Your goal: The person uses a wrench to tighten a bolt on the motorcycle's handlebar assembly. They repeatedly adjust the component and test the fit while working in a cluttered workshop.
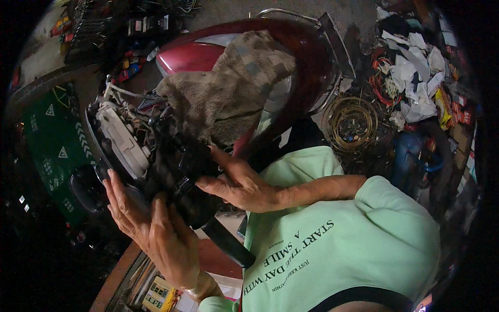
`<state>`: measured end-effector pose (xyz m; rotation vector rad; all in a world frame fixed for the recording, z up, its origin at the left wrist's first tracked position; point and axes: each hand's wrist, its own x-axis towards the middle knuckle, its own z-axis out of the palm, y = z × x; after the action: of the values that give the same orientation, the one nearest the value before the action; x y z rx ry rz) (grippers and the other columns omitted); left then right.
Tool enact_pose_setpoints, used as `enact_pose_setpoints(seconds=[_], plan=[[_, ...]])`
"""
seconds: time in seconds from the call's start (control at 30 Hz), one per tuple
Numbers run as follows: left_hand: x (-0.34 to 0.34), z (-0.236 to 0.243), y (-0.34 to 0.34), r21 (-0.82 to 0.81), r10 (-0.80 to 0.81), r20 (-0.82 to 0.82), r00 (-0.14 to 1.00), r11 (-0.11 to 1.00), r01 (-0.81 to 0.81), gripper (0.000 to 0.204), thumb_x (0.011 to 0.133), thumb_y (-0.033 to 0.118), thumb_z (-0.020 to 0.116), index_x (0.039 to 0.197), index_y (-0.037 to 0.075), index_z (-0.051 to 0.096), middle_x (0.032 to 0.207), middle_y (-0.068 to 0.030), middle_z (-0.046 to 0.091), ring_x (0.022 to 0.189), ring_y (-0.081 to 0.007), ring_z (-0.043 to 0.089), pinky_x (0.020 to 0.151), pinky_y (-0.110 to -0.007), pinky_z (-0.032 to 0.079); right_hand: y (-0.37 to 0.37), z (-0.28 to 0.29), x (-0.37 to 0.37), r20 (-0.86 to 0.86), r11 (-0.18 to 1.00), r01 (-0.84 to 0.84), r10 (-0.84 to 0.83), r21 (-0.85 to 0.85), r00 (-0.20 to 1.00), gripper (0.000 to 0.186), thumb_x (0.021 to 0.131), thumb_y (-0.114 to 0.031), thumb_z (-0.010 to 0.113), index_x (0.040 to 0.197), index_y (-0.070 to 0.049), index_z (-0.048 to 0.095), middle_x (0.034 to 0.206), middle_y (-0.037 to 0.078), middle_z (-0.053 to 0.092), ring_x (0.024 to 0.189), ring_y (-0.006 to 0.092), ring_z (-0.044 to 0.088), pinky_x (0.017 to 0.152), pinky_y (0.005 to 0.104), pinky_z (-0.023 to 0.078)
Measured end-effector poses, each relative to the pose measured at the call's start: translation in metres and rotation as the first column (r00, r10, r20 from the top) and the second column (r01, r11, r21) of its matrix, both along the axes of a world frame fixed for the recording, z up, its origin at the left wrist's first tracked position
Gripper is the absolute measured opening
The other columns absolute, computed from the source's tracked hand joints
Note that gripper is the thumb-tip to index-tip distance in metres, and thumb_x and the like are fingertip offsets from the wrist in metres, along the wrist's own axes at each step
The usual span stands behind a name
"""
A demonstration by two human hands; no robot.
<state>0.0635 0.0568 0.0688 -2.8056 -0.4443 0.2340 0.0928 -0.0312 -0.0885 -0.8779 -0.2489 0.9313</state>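
A dark red scooter [182, 56] stands with the wiring at its handlebar exposed. My left hand [161, 239] holds the near edge of the dark front housing [136, 197], fingers long on the outer rim and thumb on the inner side. A pale plastic unit [122, 138] and tangled wires sit inside that housing. My right hand [244, 184] closes around the black handlebar switch housing [195, 161], thumb and index finger on either side. Its other fingers are partly hidden. A black handlebar grip [226, 242] points down toward my shirt. Dark shadow hides what lies between my hands.
A brown patterned cloth [223, 99] drapes over the scooter's seat. A black mirror [86, 188] juts out left. Coiled wire [351, 125], crumpled white sheets [416, 73] and a blue object [408, 153] lie to the right. A green sign panel [54, 145] stands left.
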Motion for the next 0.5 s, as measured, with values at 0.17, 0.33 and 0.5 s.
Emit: enact_pose_setpoints(seconds=[0.17,0.33,0.5], plan=[[-0.001,-0.001,0.005,-0.020,-0.032,0.066,0.997,0.999,0.034,0.015,0.074,0.007,0.056,0.084,-0.001,0.065,0.152,-0.0266,0.030,0.141,-0.0454,0.026,0.114,-0.055,0.019,-0.006,0.012,0.002,-0.138,0.998,-0.066,0.066,0.008,0.988,0.046,0.096,-0.034,0.057,0.126,0.001,0.049,0.112,0.014,0.055,0.106,0.0250,0.053,0.095,0.0376,0.041],[0.003,0.000,0.005,-0.012,-0.028,0.053,0.998,1.000,0.029,0.014,0.073,0.006,0.057,0.081,0.000,0.066,0.151,-0.0280,0.030,0.141,-0.0453,0.027,0.113,-0.056,0.020,-0.012,0.018,0.005,-0.249,0.983,-0.180,0.165,-0.038,0.954,0.044,0.097,-0.037,0.055,0.124,-0.003,0.047,0.092,0.008,0.055,0.077,0.0163,0.054,0.069,0.0308,0.046],[0.000,0.001,0.007,-0.018,-0.043,0.037,0.998,0.999,0.043,0.012,0.071,0.002,0.055,0.077,-0.003,0.063,0.152,-0.0286,0.027,0.142,-0.0449,0.025,0.114,-0.057,0.018,-0.007,0.012,-0.001,-0.102,0.993,-0.095,0.088,-0.075,0.991,0.052,0.097,-0.045,0.052,0.130,-0.005,0.042,0.074,0.001,0.052,0.050,0.0068,0.046,0.042,0.0241,0.037]])
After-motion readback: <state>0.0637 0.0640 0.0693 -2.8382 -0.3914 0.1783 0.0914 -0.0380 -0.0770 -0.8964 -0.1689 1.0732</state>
